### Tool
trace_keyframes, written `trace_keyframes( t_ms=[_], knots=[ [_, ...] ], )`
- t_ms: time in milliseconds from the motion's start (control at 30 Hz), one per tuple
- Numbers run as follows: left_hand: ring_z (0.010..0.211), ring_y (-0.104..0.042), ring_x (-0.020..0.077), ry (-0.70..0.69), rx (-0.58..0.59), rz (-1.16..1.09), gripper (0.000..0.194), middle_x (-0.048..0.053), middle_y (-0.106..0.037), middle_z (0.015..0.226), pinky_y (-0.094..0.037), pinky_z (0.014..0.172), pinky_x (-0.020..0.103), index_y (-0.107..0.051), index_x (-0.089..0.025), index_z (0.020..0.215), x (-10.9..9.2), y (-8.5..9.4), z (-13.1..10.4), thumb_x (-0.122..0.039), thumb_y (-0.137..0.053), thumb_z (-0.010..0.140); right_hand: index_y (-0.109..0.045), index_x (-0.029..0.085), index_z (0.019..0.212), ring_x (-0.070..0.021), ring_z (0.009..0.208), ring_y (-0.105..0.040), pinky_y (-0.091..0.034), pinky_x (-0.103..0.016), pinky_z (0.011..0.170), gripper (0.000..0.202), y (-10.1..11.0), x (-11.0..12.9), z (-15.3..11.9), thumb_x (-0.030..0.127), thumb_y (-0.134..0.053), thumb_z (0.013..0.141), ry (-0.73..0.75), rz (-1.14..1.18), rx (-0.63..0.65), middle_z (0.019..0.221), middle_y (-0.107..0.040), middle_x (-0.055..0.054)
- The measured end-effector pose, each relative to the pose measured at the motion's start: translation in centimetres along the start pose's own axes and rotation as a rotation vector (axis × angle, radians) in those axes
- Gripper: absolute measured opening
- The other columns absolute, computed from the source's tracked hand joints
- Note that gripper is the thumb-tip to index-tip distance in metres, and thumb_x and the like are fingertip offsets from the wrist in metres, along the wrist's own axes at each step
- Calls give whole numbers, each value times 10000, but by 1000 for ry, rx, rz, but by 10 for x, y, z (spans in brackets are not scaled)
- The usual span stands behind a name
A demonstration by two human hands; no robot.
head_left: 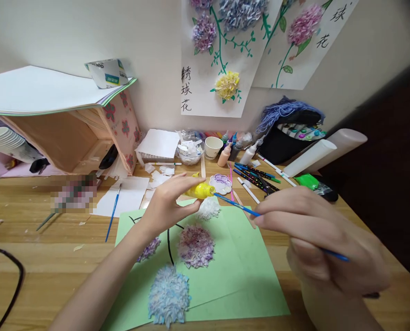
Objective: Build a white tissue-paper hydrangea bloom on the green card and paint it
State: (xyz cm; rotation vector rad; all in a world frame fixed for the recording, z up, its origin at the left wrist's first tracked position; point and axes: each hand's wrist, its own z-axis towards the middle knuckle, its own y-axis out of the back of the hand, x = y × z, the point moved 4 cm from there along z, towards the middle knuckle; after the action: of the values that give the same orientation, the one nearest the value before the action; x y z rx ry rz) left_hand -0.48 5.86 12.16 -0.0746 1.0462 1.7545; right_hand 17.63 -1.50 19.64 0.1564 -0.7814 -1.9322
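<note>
My left hand [170, 200] grips a small yellow paint bottle [200, 190] lying sideways, its mouth facing right. Between the fingers of my right hand [325, 234] is a blue paintbrush [237, 204], its tip right at the bottle's mouth; whether it reaches inside I cannot tell. Below both hands lies green paper [239, 271] with a purple paper flower [196, 246], a light blue paper flower [169, 294] and a white paper flower [208, 209]. Black stem lines [170, 246] run between them. Another purple flower [149, 249] is partly hidden by my left arm.
A paint palette [220, 184], paper cup [213, 148], paint bottles [224, 155] and pens [255, 177] stand or lie behind the paper. Another blue brush [113, 211] rests on white paper at left. A pink box [118, 128] is back left; white rolls [343, 142] lie back right.
</note>
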Motion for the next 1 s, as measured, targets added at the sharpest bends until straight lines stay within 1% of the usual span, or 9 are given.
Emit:
trace_keyframes(
  t_ms=[67,133,267,433,567,700,833,900,1000],
  knots=[
    [936,-669,180,-6,33,-6,408,23,-709,1061,-403,1043,441,-611,-237,1124,1,-1,0,-147,-643,727,-577,158,885,-171,730,-582,-493,-326,636,210,-3,-1,-2,163,-368,911,38,34,-16,733,-598,-67],
    [938,-671,178,-6,53,-14,410,30,-704,1077,-382,1060,452,-607,-229,1127,2,-2,0,-146,-642,728,-583,149,867,-176,725,-575,-488,-318,611,203,-6,-1,0,153,-382,900,64,10,4,723,-600,-76],
    [918,-677,172,-21,62,-28,415,37,-707,1066,-392,1057,445,-606,-217,1126,2,-3,1,-137,-648,720,-581,130,834,-182,680,-574,-490,-327,590,205,-12,4,5,153,-387,895,121,-74,65,685,-608,-88],
    [897,-681,168,-45,85,-28,396,28,-714,1043,-403,1053,438,-600,-227,1133,1,-5,1,-160,-640,745,-586,132,770,-169,622,-576,-497,-300,563,132,-18,12,5,126,-483,853,194,-194,65,601,-603,-53],
    [908,-682,179,-80,94,-13,402,38,-708,1063,-397,1057,452,-591,-231,1155,1,-6,0,-181,-641,759,-591,132,731,-167,606,-570,-490,-288,535,148,-23,17,4,143,-500,848,219,-237,59,580,-604,-48],
    [909,-687,194,-110,85,-18,411,33,-707,1069,-410,1048,453,-601,-246,1157,2,-6,0,-181,-648,754,-580,140,756,-154,607,-552,-489,-290,562,175,-25,15,4,160,-456,878,152,-218,96,606,-605,-47],
    [930,-684,201,-142,104,-29,428,37,-706,1074,-386,1066,461,-599,-243,1168,1,-7,1,-169,-657,751,-560,144,800,-149,641,-548,-493,-305,628,205,-23,6,5,155,-384,905,47,-89,109,642,-609,-49],
    [945,-680,207,-157,115,-44,440,48,-704,1077,-369,1077,473,-593,-233,1179,0,-8,1,-164,-661,749,-557,145,806,-147,671,-555,-492,-308,659,197,-21,-1,6,141,-385,903,-14,-15,55,672,-618,-52],
    [937,-682,204,-144,115,-64,463,40,-699,1089,-378,1074,470,-583,-242,1199,2,-8,1,-159,-655,748,-568,159,799,-146,680,-565,-481,-302,652,186,-16,-8,6,150,-413,901,-85,35,-78,699,-631,-47]
  ],
)
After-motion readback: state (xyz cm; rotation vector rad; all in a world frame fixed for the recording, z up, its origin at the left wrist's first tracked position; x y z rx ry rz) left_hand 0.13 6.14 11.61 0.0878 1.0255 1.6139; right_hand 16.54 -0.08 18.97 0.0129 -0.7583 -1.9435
